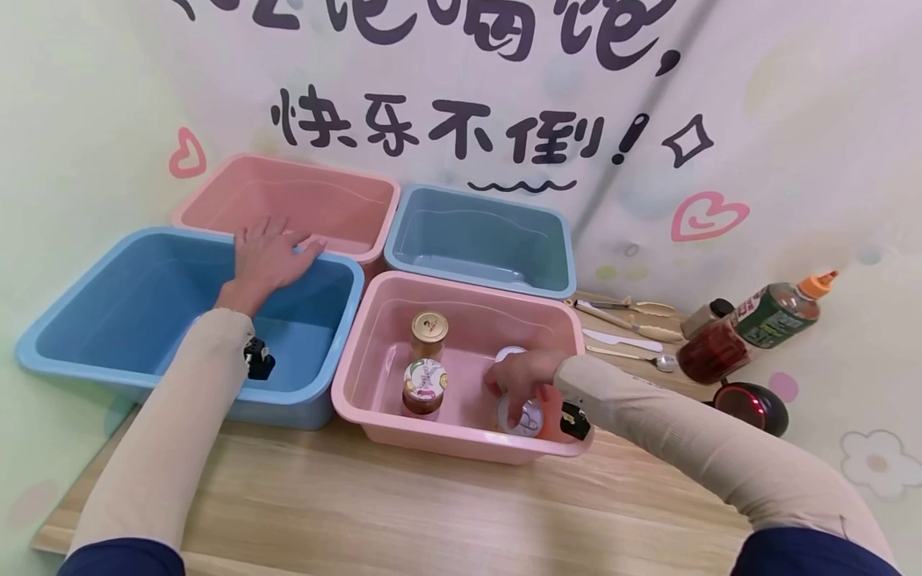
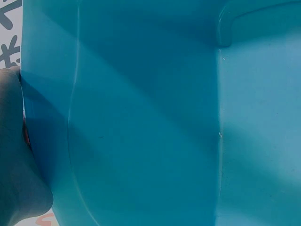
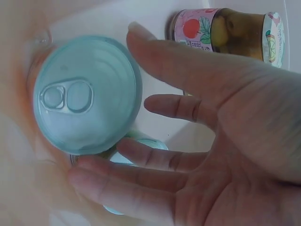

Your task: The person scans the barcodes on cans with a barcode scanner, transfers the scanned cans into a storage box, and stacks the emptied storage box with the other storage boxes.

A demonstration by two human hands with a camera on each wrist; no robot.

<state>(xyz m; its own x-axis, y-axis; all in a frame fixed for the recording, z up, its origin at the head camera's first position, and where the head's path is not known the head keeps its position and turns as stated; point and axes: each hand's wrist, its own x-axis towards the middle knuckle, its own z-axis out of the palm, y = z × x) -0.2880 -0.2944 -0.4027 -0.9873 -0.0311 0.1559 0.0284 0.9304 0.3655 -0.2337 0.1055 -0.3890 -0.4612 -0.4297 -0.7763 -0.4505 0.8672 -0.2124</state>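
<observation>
My right hand [image 1: 524, 378] reaches into the front pink bin [image 1: 461, 434], its fingers spread around a pull-tab can [image 3: 87, 96]. In the right wrist view the thumb stands beside the can's rim, and the other fingers lie near its side; whether they touch it I cannot tell. Partly hidden behind those fingers is a second can [image 1: 510, 351]. To the left in the same bin stand a gold-lidded jar [image 1: 430, 330] and a fruit jar [image 1: 425, 382] with a patterned lid. My left hand [image 1: 268, 258], fingers extended, is at the far rim of the large blue bin [image 1: 94, 336].
Behind stand another pink bin [image 1: 317, 204] and a smaller blue bin [image 1: 483, 240]. Right of them lie tongs [image 1: 641, 324], a white knife [image 1: 623, 340] and a spoon [image 1: 663, 363]. A sauce bottle [image 1: 774, 316], a red-filled jar [image 1: 713, 352] and a black round object [image 1: 752, 406] stand beyond.
</observation>
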